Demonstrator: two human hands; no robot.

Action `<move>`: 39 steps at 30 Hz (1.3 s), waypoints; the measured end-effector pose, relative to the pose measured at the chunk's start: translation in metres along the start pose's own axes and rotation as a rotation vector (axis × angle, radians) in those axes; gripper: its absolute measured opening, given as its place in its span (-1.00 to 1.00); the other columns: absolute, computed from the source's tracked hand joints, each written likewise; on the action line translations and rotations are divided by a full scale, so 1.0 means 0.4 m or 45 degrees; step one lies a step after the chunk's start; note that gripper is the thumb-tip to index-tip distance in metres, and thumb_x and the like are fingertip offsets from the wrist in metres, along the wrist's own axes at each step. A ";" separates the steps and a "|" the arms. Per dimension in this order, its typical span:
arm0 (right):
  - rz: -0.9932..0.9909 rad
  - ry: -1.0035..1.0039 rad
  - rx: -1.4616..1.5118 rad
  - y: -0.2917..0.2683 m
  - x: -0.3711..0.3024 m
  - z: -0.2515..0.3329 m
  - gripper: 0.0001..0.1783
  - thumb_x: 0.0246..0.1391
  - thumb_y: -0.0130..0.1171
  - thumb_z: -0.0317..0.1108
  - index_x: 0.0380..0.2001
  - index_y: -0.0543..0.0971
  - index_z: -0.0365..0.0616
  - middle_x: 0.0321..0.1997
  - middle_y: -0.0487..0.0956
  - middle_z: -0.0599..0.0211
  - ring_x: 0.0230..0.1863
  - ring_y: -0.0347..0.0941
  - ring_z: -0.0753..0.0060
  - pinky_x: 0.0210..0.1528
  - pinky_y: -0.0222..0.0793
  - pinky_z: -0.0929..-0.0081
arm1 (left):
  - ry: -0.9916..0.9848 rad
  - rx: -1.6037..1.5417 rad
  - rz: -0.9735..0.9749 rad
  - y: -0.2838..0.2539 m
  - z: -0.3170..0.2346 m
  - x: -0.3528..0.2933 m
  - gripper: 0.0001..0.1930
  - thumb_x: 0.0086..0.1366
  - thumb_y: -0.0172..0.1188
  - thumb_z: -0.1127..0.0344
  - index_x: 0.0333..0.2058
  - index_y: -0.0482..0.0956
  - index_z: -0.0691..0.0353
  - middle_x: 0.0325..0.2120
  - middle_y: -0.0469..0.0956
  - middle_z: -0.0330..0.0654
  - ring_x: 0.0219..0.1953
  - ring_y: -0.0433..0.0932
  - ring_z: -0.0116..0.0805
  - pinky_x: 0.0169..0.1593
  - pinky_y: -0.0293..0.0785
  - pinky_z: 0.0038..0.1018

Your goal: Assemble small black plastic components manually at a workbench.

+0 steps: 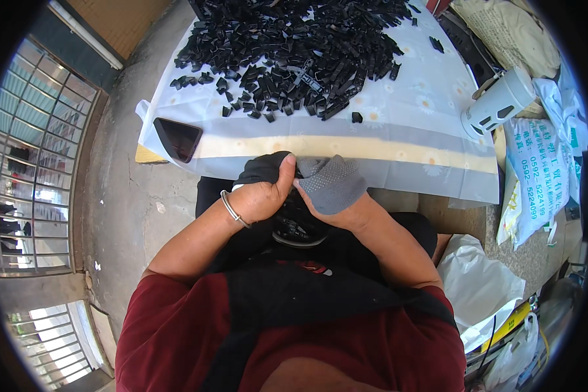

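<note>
Table (405,111), under a clear sheet over daisy-printed cloth: carries most of the work. Heap of small black pieces (287,46) toward its far side, a ragged fringe of loose ones nearer the person.

Hands together off the near edge, over the lap. Left hand (264,186): dark glove over curled fingers, thumb bare. Right hand (333,189): grey dotted glove, fingers turned in against the left. Whether either grasps a piece, cannot tell; the gloves hide it.

Below them, a round dark container (298,244), what look like more black pieces inside. My judgement: close fingertip work. Best kept low and directly over the container, so anything dropped lands there; press with thumbs, wrists steady, gloved fingers backing the piece.

Phone (178,139) at the left corner: keep elbows off it. Smallest: one stray piece (357,117), easily overlooked.
</note>
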State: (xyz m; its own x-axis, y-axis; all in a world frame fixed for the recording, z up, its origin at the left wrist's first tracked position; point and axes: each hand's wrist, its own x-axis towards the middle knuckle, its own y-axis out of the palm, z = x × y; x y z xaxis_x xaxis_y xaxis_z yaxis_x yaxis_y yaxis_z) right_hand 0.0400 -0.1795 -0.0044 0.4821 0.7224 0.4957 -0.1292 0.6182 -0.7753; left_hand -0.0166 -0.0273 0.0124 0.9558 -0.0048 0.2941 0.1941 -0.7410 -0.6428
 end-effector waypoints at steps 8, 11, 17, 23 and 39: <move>0.534 0.246 -0.009 -0.082 0.056 -0.004 -0.62 0.06 -0.04 -0.08 -0.22 0.47 -0.16 -0.29 0.51 0.12 -0.22 0.41 0.08 -0.17 0.31 0.28 | -0.197 0.164 0.430 -0.075 0.030 -0.011 -0.63 0.27 -0.13 0.11 -0.36 0.49 0.32 -0.45 0.50 0.09 -0.36 0.46 0.05 -0.27 0.37 -0.25; 0.009 0.384 -0.164 -0.042 0.055 -0.113 -0.62 0.06 -0.06 -0.05 -0.33 0.48 -0.18 -0.39 0.50 0.12 -0.29 0.41 0.05 -0.23 0.31 0.22 | -0.139 0.581 0.361 -0.080 0.035 0.027 -0.48 0.20 -0.07 -0.09 -0.22 0.48 0.32 -0.34 0.51 0.08 -0.27 0.49 -0.02 -0.18 0.40 -0.32; 0.070 0.440 -0.443 -0.023 0.097 -0.132 -0.68 0.01 -0.01 -0.11 -0.43 0.49 -0.17 -0.44 0.49 0.14 -0.33 0.41 0.07 -0.27 0.31 0.19 | -0.110 0.824 -0.122 -0.030 0.140 0.127 -0.69 0.13 0.02 0.12 -0.23 0.50 0.17 -0.33 0.52 -0.09 -0.27 0.50 -0.13 -0.21 0.42 -0.34; 0.075 0.416 -0.560 -0.038 0.045 -0.135 -0.73 -0.06 0.07 -0.16 -0.46 0.49 -0.17 -0.45 0.48 0.13 -0.36 0.41 0.08 -0.33 0.32 0.20 | 0.056 0.916 -0.172 -0.003 0.175 0.122 -0.76 0.09 0.07 0.20 -0.28 0.49 0.15 -0.34 0.50 -0.09 -0.28 0.48 -0.14 -0.23 0.41 -0.33; -0.261 0.313 0.293 -0.012 0.025 -0.062 -0.72 0.01 0.02 -0.18 -0.37 0.45 -0.21 -0.41 0.48 0.12 -0.30 0.40 0.04 -0.32 0.30 0.21 | -0.087 -0.005 0.070 -0.018 0.054 0.031 -0.75 0.21 0.07 0.20 -0.31 0.48 0.29 -0.49 0.51 -0.15 -0.46 0.46 -0.35 -0.35 0.38 -0.49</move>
State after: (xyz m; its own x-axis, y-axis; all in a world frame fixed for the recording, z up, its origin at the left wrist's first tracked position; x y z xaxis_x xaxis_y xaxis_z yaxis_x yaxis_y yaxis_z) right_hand 0.0668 -0.1828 -0.0056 0.7075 0.4985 0.5009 -0.1864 0.8153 -0.5482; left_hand -0.0012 -0.0076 0.0053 0.9779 0.0007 0.2093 0.1404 -0.7436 -0.6537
